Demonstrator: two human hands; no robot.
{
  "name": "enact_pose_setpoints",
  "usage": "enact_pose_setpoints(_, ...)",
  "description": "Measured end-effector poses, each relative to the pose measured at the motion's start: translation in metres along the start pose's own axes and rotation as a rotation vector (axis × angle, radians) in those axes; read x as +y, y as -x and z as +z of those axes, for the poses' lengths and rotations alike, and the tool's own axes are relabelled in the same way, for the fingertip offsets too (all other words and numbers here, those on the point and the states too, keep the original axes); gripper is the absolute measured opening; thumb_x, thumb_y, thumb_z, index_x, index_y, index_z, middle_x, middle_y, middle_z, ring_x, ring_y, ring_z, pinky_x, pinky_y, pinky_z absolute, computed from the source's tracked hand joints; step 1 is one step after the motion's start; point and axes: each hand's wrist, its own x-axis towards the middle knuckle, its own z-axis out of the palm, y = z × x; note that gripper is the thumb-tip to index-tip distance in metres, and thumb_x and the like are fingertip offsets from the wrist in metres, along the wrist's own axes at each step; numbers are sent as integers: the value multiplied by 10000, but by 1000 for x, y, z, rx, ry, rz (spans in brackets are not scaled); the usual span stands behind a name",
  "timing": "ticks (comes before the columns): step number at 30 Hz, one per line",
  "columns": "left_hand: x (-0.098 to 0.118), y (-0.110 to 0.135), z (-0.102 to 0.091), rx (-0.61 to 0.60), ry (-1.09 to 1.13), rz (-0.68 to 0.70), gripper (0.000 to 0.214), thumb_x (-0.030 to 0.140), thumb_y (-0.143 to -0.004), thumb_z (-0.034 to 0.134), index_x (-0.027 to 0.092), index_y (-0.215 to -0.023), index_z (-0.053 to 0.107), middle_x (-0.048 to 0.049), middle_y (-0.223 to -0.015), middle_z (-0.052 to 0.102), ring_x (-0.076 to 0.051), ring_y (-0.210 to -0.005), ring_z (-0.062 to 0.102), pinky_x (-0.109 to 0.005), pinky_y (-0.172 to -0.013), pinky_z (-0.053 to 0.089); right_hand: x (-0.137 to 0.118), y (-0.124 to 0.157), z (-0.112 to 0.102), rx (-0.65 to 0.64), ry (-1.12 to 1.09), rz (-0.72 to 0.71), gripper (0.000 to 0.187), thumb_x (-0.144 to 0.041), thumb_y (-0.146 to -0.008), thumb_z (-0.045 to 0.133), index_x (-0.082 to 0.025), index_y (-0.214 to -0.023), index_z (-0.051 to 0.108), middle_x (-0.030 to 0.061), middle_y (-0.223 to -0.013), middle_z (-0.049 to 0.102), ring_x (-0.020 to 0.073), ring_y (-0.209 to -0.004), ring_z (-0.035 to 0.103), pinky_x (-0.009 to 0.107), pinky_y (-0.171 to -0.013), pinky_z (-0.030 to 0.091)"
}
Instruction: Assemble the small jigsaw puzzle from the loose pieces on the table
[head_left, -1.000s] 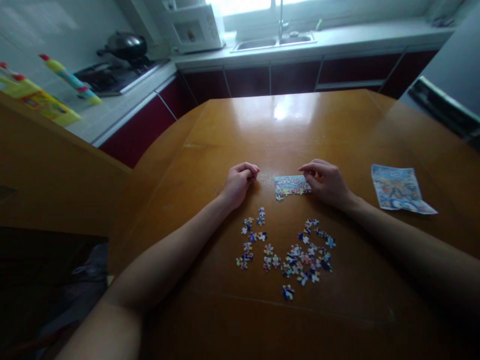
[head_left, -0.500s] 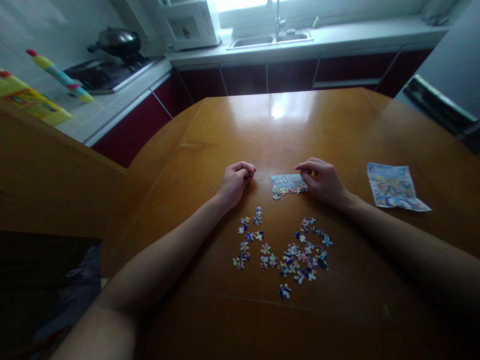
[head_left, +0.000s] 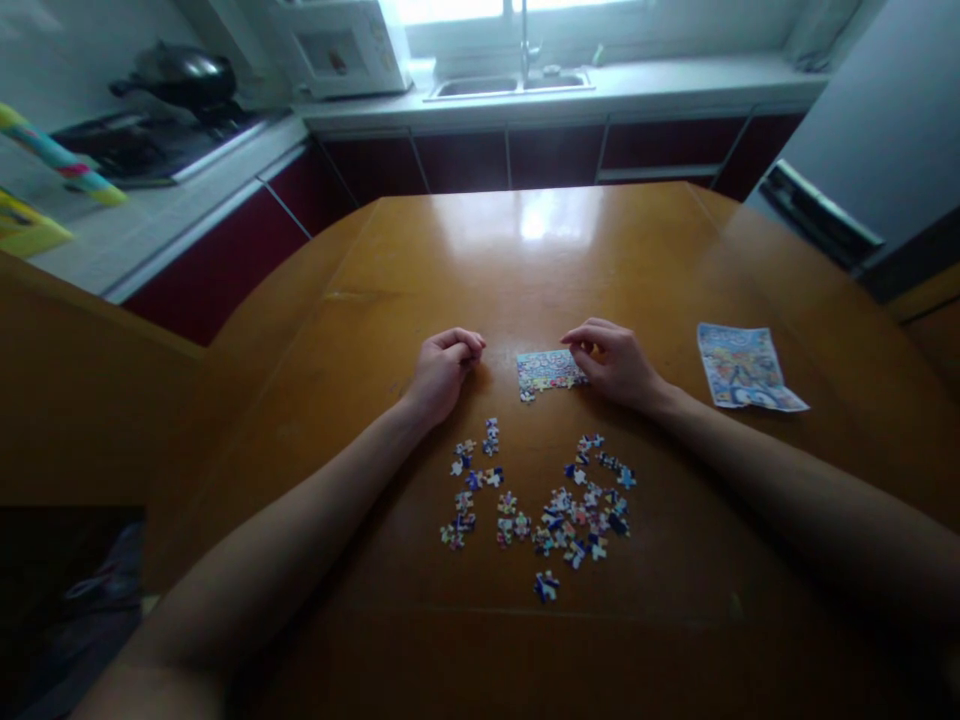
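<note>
A partly joined jigsaw puzzle (head_left: 546, 370) lies flat in the middle of the table, with a straight top edge and a jagged lower edge. My right hand (head_left: 611, 362) covers its right end, thumb and forefinger pinched close together over it. Whatever is between those fingertips is hidden. To the left of the puzzle, apart from it, my left hand (head_left: 444, 372) rests on the tabletop with its fingers curled closed; the inside of that hand does not show. Loose jigsaw pieces (head_left: 577, 520) lie in a heap nearer to me, and more pieces (head_left: 474, 480) are scattered to their left.
A creased picture sheet (head_left: 742, 365) lies to the right of my right hand. The wooden table (head_left: 510, 265) reaches back toward a counter with a sink (head_left: 517, 87), a microwave (head_left: 341, 50) and a stove with a pot (head_left: 184, 75). A fridge (head_left: 870, 130) stands at the right.
The whole view has shifted, so everything sits further left in the picture. Both hands keep nearly the same pose and place beside the puzzle, and the pieces lie as before.
</note>
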Motion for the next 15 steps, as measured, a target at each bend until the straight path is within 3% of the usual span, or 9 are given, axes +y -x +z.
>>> enact_pose_setpoints(7, 2, 0, 2, 8, -7, 6, 91, 80, -614, 619, 155, -565, 636, -34, -764, 607, -109, -699, 513, -201, -575, 367, -13, -1, -9, -65, -10, -40, 136, -201, -881, 593, -245, -906, 719, 51, -869, 675, 204, -842, 606, 377, -776, 482)
enact_pose_setpoints(15, 3, -1, 3, 25, -2, -11, 70, 82, -595, 626, 148, -577, 642, -32, -774, 616, -104, -714, 527, -191, -589, 376, -54, 12, -39, -496, 0, -99, 102, -199, -898, 644, -243, -854, 725, 35, -890, 685, 178, -849, 598, 341, -786, 474)
